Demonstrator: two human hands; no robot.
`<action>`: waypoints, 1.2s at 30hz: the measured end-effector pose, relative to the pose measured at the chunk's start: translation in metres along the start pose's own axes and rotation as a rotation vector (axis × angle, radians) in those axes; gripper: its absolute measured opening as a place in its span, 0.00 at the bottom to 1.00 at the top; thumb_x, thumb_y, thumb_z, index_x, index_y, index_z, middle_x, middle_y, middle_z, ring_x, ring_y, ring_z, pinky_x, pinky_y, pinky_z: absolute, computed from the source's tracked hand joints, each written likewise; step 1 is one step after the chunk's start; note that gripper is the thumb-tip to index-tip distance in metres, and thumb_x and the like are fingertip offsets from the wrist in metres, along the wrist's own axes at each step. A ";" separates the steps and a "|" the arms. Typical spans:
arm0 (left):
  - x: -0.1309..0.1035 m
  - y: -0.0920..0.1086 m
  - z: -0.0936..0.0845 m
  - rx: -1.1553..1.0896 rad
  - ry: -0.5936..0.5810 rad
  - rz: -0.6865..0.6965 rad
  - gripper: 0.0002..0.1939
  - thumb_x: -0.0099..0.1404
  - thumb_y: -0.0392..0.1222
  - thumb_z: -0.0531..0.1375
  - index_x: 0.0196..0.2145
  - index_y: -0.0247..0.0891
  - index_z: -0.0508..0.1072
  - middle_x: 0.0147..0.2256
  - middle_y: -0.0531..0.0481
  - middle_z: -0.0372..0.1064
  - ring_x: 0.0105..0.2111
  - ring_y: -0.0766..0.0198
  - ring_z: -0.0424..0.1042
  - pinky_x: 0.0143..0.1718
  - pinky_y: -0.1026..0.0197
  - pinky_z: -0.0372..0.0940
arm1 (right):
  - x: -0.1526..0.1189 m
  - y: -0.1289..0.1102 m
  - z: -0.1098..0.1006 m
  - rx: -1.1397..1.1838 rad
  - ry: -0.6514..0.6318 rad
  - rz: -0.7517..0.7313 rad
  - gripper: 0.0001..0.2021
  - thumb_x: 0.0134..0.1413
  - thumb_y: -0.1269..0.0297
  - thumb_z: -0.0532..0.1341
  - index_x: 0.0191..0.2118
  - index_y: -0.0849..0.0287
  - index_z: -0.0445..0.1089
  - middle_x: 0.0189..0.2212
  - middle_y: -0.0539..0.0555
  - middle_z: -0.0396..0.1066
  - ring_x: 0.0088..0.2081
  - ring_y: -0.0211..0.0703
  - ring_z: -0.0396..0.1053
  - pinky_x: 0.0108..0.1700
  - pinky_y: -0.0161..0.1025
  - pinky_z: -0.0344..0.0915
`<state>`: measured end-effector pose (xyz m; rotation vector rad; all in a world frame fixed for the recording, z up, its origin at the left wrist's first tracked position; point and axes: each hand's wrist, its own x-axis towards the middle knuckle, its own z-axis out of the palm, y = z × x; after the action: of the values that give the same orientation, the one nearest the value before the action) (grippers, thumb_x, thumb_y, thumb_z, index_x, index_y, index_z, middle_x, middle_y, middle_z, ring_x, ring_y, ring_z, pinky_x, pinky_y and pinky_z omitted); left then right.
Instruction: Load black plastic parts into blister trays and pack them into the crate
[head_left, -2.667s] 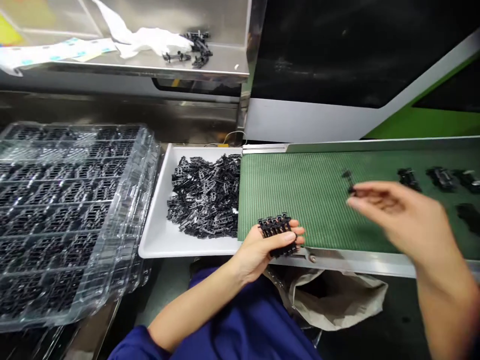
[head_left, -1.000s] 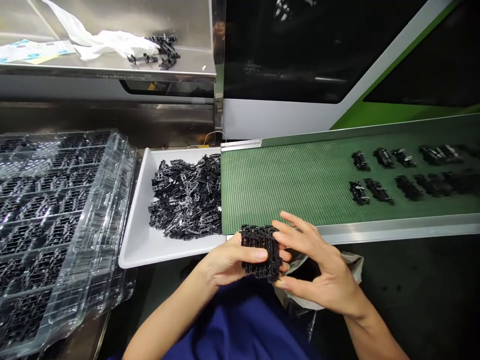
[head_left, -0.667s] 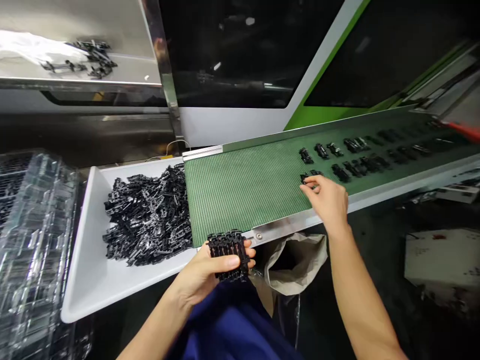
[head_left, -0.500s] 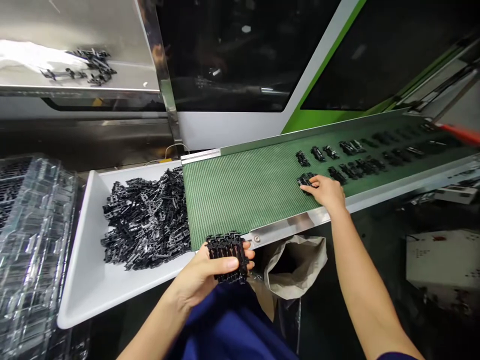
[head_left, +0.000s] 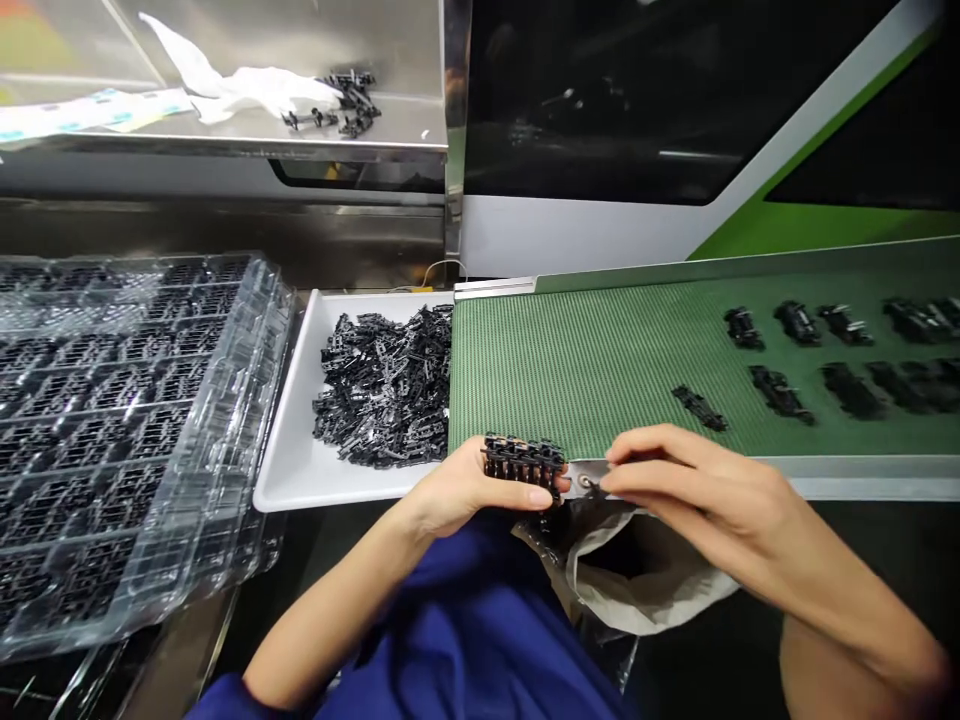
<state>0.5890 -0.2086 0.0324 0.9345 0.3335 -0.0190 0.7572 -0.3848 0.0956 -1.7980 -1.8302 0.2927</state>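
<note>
My left hand (head_left: 457, 492) grips a stack of black plastic clips (head_left: 523, 461), held side by side at the near edge of the green conveyor belt (head_left: 570, 370). My right hand (head_left: 697, 492) is just right of the stack, thumb and fingers pinched together and pointing at it. Whether a clip sits between those fingertips is hidden. A thin black clip (head_left: 699, 408) lies alone on the belt just beyond my right hand.
Several more black clips (head_left: 795, 322) lie in rows on the belt's right. A white tray (head_left: 296, 470) holds a heap of clips. Stacked clear blister trays (head_left: 135, 420) fill the left. A steel shelf (head_left: 247, 125) carries a white glove. A bag (head_left: 637, 580) hangs below the belt.
My right hand has come back from the clips on the belt to the stack in my left hand. The view has swung back to the left.
</note>
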 end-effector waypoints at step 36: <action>-0.126 -0.015 -0.045 -0.067 0.476 0.356 0.17 0.49 0.39 0.73 0.39 0.34 0.80 0.35 0.49 0.78 0.34 0.64 0.73 0.41 0.63 0.66 | 0.115 -0.065 0.113 0.586 -0.029 0.001 0.17 0.54 0.66 0.67 0.50 0.48 0.69 0.37 0.48 0.76 0.36 0.37 0.76 0.41 0.33 0.76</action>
<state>0.4544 -0.1977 0.0325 0.9152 0.5979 0.5454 0.6484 -0.2530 0.0632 -1.3855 -1.5452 0.7691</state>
